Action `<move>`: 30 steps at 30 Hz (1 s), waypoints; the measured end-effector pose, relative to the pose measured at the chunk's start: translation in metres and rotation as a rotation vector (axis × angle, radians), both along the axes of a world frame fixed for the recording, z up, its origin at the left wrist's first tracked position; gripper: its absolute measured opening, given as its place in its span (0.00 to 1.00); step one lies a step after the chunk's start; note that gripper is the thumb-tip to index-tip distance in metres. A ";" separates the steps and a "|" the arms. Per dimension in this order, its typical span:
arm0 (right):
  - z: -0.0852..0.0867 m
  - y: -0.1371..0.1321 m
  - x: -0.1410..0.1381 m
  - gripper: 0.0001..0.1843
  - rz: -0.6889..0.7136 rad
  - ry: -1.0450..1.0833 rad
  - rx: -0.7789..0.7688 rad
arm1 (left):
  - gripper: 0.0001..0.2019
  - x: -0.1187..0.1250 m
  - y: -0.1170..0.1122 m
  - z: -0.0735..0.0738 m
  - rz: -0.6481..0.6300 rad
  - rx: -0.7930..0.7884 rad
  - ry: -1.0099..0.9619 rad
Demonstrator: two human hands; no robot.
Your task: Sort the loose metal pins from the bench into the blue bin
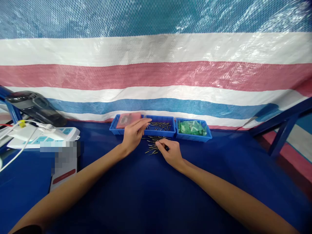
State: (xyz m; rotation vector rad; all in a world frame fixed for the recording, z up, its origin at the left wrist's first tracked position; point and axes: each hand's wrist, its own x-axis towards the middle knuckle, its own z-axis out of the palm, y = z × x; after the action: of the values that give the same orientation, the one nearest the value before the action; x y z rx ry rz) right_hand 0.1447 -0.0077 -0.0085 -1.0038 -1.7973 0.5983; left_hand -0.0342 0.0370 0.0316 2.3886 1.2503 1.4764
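Note:
My left hand (pixel 133 135) is over the left edge of the middle blue bin (pixel 158 132), thumb and fingers brought together. Whatever may be between its fingertips is too small to name. Thin metal pins (pixel 159 125), pointed and rivet-like, lie inside that bin. In front of it, more of the same pins are spread in a loose pile (pixel 153 148) on the blue table. At the right side of this pile, my right hand (pixel 172 152) is closed in a pinch. A small black spot shows by its fingers; I cannot tell what it is.
A left blue bin (pixel 117 131) holds a pink plastic packet (pixel 128 119); a right blue bin (pixel 193 137) holds green packets (pixel 191 127). Leftward are a power strip (pixel 69 133) with white cables, a dark bottle (pixel 45 110) and a partly blurred box (pixel 64 170). Striped sheeting (pixel 156 76) hangs behind.

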 end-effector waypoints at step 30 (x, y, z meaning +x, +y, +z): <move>-0.004 -0.005 -0.001 0.05 0.205 -0.743 0.307 | 0.07 0.006 -0.026 -0.033 -0.060 -0.231 -0.157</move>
State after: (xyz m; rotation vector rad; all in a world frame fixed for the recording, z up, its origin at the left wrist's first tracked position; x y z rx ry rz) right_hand 0.1433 -0.0125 -0.0128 -0.8910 -2.5698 0.0384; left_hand -0.0284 0.0112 -0.0010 2.1016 1.2279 1.3876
